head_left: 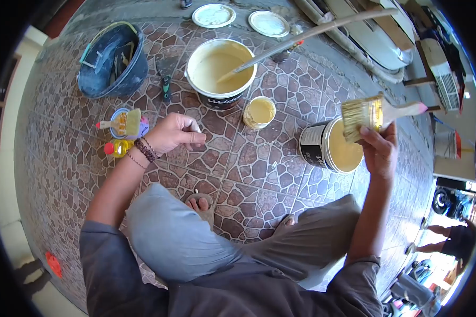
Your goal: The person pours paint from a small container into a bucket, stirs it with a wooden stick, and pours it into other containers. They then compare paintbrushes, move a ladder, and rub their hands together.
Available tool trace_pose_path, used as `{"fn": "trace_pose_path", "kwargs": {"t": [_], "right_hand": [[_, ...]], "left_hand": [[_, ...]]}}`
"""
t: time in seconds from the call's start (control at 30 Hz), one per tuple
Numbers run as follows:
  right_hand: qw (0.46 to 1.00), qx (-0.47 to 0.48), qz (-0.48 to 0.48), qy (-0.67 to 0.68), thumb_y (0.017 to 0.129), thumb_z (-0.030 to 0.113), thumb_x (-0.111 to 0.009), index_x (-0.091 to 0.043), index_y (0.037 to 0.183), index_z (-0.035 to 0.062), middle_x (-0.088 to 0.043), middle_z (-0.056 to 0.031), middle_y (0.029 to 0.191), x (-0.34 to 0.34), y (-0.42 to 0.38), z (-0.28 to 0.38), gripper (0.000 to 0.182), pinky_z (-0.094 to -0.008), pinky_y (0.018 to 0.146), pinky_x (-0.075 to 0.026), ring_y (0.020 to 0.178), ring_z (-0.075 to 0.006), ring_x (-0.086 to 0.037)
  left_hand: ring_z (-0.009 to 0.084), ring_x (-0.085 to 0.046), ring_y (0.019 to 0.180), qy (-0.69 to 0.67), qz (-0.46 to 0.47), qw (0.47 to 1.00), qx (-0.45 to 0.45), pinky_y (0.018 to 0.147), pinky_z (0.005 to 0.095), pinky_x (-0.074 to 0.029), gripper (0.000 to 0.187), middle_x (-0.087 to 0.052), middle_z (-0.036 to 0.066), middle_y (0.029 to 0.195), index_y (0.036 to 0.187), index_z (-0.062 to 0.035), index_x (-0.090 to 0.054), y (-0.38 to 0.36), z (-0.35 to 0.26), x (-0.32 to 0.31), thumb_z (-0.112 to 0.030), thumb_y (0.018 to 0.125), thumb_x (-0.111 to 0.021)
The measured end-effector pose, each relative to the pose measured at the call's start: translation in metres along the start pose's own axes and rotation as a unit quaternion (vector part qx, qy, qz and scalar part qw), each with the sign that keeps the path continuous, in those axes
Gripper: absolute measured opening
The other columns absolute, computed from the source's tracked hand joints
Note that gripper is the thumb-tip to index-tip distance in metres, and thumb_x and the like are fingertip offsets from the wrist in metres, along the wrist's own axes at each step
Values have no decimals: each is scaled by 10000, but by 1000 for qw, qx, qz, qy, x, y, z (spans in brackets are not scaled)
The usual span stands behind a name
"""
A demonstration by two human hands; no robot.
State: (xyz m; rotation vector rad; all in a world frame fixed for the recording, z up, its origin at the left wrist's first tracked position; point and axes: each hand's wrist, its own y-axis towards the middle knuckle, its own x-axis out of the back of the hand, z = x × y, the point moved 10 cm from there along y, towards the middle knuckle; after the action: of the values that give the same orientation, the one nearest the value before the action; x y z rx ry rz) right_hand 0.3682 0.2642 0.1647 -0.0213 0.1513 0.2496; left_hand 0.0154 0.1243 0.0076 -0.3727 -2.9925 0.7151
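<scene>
The right hand (380, 150) gripped a wide brush (362, 117) beside a tub (312, 143); the left hand's (172, 136) grasp was unclear. Tub, bucket (193, 87) and cup (252, 122) held cream paint (346, 149) on the patterned floor (243, 206).

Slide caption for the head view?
Right hand holds up a wide paintbrush near an open paint bucket; left hand above patterned floor.

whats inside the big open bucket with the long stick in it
The bucket holds pale yellow paint, with one end of the stick dipped in. The paint hides the bucket's bottom and the stick's tip.
</scene>
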Motion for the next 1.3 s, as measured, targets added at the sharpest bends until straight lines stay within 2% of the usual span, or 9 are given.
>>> {"fn": "trace_pose_path", "kwargs": {"t": [0.27,0.33,0.6,0.73,0.87,1.0,1.1,1.17,1.3], "right_hand": [[999,-21,-20,19,871,132,-656,-577,1146,15,-654,-76,1012,1,30,21,308,-294,779,-528,878,-146,-646],[1000,6,-5,-11,884,216,-669,-606,1135,24,-658,-52,1005,-19,48,36,322,-262,789,-484,879,-116,-626],[970,70,-38,228,927,216,-589,-573,1134,-15,-632,-82,1055,-32,37,-10,311,-287,845,-492,973,-150,-612],[987,25,-37,152,918,209,-605,-572,1139,-24,-632,-95,1060,-16,55,-38,323,-298,837,-503,969,-163,-621],[983,-60,-22,172,914,214,-615,-569,1149,-27,-633,-96,1072,2,66,-89,340,-290,821,-509,950,-169,-630],[966,-135,-109,191,912,281,-622,-570,1135,-7,-634,-61,1045,14,68,-165,368,-295,839,-509,932,-166,-633],[943,-166,-120,263,909,319,-627,-576,1122,14,-634,-54,1028,3,62,-209,376,-305,837,-509,928,-169,-626],[943,-193,-100,250,911,302,-625,-590,1106,5,-636,-67,1025,-4,58,-218,357,-312,862,-498,959,-172,-616],[960,-186,-67,199,901,271,-635,-600,1114,-20,-637,-80,1062,-17,58,-226,362,-301,887,-476,970,-172,-609]], "left_hand": [[88,-625,683,80,40,996,15,564,216,-496,231,-658,38,789,881,-27,-618,60,-141,-71,-251,890,-673],[96,-629,668,113,-6,991,-78,544,216,-494,273,-651,36,773,944,-35,-595,78,-188,-83,-297,899,-656],[190,-648,725,-146,-130,963,-184,651,307,-496,339,-663,99,810,976,-33,-580,111,-240,-74,-368,926,-573],[182,-647,686,-115,-67,976,-174,575,290,-500,307,-644,99,762,990,-37,-575,101,-177,-72,-337,925,-573],[147,-570,445,22,-82,996,11,348,243,-398,276,-572,64,592,720,-31,-579,114,-75,-82,-268,851,-630],[198,-618,506,164,41,931,323,379,317,-471,371,-588,108,664,720,7,-589,101,52,-88,-341,728,-716],[193,-616,557,259,-17,909,327,440,331,-496,403,-594,106,749,913,26,-599,110,100,-73,-278,701,-757],[178,-617,659,286,-191,932,112,563,328,-522,570,-589,80,806,1133,5,-530,133,99,-44,-167,656,-790],[197,-618,825,257,-243,933,69,726,317,-519,734,-592,72,892,1252,-27,-453,140,82,-41,-88,612,-808]]}}
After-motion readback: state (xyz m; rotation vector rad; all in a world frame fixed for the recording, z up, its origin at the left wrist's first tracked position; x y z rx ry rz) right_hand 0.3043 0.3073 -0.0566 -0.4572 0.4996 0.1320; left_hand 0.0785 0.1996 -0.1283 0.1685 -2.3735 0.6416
